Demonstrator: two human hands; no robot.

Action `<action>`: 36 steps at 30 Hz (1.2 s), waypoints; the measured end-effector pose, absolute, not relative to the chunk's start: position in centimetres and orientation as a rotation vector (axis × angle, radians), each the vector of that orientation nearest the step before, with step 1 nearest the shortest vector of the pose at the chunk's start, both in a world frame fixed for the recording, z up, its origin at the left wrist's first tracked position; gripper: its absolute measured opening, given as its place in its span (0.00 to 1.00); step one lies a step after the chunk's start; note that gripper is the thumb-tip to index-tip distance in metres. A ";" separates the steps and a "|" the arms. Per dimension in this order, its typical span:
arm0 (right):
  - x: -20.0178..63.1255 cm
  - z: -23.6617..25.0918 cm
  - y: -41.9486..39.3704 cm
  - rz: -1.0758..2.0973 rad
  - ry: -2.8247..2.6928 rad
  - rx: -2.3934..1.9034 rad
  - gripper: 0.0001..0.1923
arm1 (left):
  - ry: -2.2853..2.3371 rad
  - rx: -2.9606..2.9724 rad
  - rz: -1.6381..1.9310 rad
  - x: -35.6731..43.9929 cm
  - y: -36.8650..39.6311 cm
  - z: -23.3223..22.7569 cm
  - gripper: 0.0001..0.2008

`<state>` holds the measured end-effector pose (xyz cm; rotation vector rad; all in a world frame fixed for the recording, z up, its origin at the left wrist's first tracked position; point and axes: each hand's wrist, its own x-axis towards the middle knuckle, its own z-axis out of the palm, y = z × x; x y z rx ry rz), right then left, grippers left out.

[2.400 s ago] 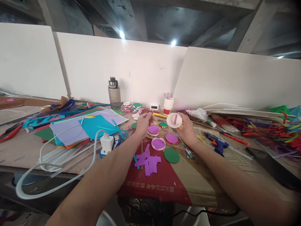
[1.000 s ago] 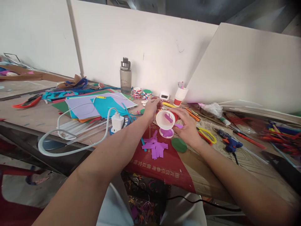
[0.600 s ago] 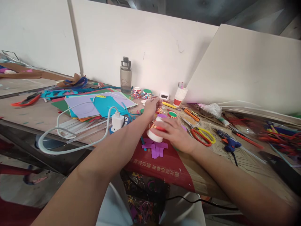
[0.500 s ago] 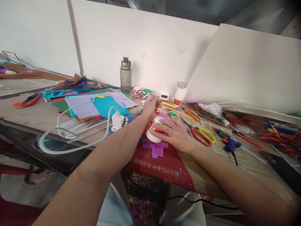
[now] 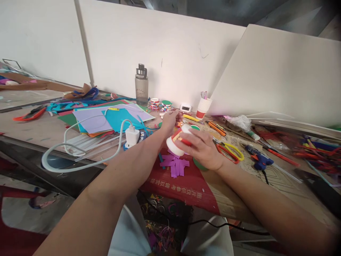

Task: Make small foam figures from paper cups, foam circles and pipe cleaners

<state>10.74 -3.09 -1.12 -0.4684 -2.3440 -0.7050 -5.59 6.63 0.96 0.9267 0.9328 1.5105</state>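
Observation:
My right hand (image 5: 204, 148) grips a white paper cup with a red band (image 5: 175, 144), tilted with its mouth toward me, just above the table. Below the cup lies a pile of purple paper strips (image 5: 174, 165) on a red printed sheet (image 5: 183, 186). A green paper disc (image 5: 197, 164) peeks out under my right hand. My left hand (image 5: 170, 120) reaches farther back, fingers curled near small round paper pieces; what it holds is hidden.
Yellow-handled scissors (image 5: 233, 150), a blue glue gun (image 5: 258, 159), a water bottle (image 5: 141, 85), a cup of pens (image 5: 203, 107), a white charger with cable (image 5: 131, 136), and stacked coloured paper sheets (image 5: 106, 118) crowd the table. White boards stand behind.
My right hand turned the cup over from mouth facing up, pressed it down near the purple strips, then lifted and tilted it. The left hand stayed at the back.

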 end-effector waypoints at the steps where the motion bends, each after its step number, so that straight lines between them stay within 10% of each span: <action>1: 10.7 -1.1 -3.0 -0.663 -2.314 -0.505 0.33 | 0.929 0.930 1.507 -5.6 6.7 0.9 0.12; 20: 12.6 -0.9 -0.2 0.212 -1.824 -0.814 0.27 | 0.645 1.152 1.436 -4.7 6.9 0.5 0.12; 26: 14.3 -1.3 1.1 -0.072 -1.638 -1.050 0.29 | 0.844 1.503 1.779 -4.4 4.4 3.3 0.15; 36: 14.6 -1.1 0.9 -0.264 -1.705 -1.151 0.25 | 1.007 2.629 1.265 -2.1 2.0 2.8 0.16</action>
